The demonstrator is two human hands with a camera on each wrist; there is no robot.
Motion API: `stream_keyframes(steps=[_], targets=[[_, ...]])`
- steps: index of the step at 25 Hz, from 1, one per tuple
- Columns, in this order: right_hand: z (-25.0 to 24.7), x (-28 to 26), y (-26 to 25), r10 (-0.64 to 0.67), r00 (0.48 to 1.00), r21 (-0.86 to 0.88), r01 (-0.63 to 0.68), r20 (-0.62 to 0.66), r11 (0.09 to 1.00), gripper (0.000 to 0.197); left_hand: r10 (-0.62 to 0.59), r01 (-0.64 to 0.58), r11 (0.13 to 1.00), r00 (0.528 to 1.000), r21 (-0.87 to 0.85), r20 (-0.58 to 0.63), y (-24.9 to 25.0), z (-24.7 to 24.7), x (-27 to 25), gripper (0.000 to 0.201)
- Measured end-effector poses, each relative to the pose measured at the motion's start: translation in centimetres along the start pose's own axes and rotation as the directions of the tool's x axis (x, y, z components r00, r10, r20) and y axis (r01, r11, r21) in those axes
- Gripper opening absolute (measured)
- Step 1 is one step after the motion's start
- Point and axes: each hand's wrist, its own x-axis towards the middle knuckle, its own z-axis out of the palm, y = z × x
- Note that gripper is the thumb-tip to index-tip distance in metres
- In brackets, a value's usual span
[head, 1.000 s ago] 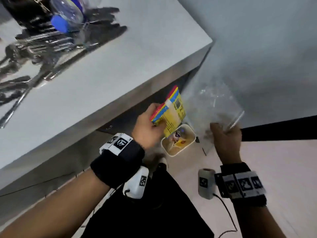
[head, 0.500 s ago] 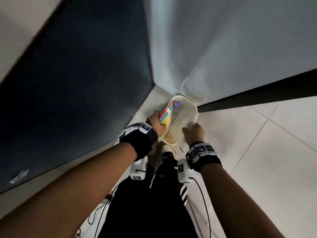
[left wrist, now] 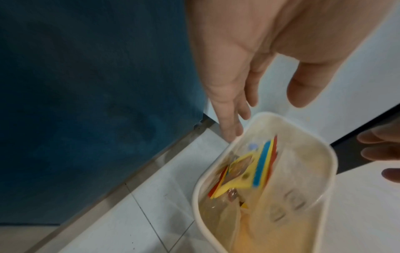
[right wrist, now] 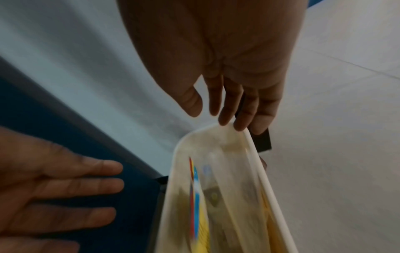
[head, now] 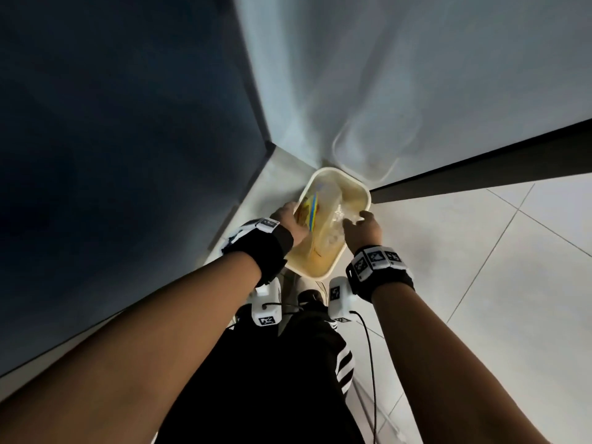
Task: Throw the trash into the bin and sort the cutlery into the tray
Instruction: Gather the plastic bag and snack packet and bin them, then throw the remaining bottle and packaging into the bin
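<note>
At the left of the head view a dark blue panel fills the frame, its foot meeting the white tiled floor low in the middle. My left hand hangs over the left rim of the cream bin, just below centre. In the left wrist view its fingers are straight and spread, the thumb apart from them, and it has hold of nothing; the fingertips point down at the rim, and I cannot tell whether they touch it. Inside the bin the yellow packet, striped blue and red, stands on edge against the left wall. Right of it, crumpled clear plastic lies in the bin too. Further right, my right hand is over the right rim, relaxed and empty, its 4 fingers loosely together above the rim's far corner. A dark skirting strip runs to the upper right behind the bin.
</note>
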Motion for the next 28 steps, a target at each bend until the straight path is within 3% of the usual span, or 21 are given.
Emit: stream_keyframes(steps=[3, 8, 12, 16, 19, 21, 22, 25, 28], targets=[[-3.5, -4.2, -1.9, -0.102, 0.994, -0.033, 0.101, -0.036, 0.994, 0.035, -0.012, -0.004, 0.975, 0.997, -0.223, -0.073, 1.3, -2.5, -4.2, 0.037], [-10.1, -15.6, -7.4, -0.332, 0.943, -0.05, 0.332, 0.009, 0.942, 0.027, 0.024, -0.055, 0.888, 0.997, -0.457, -0.074, 5.6, -8.7, -15.5, 0.029], [-16.0, -24.9, -12.6, -0.499, 0.864, -0.091, 0.504, 0.069, 0.859, 0.023, 0.062, -0.159, 0.82, 0.98, -0.551, -0.19, 9.8, -14.8, -26.1, 0.026], [-20.1, -30.8, -16.5, -0.612, 0.772, -0.2, 0.636, 0.172, 0.745, 0.025, 0.103, -0.247, 0.814, 0.952, -0.526, -0.288, 11.6, -20.0, -34.9, 0.021], [-22.2, -35.3, -19.9, -0.704, 0.666, -0.263, 0.746, 0.247, 0.612, 0.026, 0.159, -0.347, 0.772, 0.917, -0.533, -0.366, 11.2, -24.2, -41.2, 0.011], [-23.2, -38.7, -22.5, -0.76, 0.587, -0.244, 0.809, 0.28, 0.535, 0.024, 0.177, -0.424, 0.746, 0.87, -0.513, -0.461, 10.4, -27.9, -45.2, 0.01], [-23.6, -40.5, -23.9, -0.789, 0.545, -0.235, 0.837, 0.285, 0.494, 0.023, 0.185, -0.454, 0.774, 0.83, -0.443, -0.527, 9.8, -30.0, -47.1, 0.014], [-24.9, -45.2, -28.3, -0.879, 0.405, -0.238, 0.906, 0.252, 0.349, 0.02, 0.197, -0.456, 0.869, 0.674, -0.192, -0.712, 7.6, -36.4, -52.4, 0.023], [-25.0, -50.1, -33.5, -0.926, 0.324, -0.149, 0.943, 0.194, 0.299, 0.016, 0.126, -0.341, 0.938, 0.505, -0.063, -0.854, 3.6, -43.2, -55.7, 0.029]])
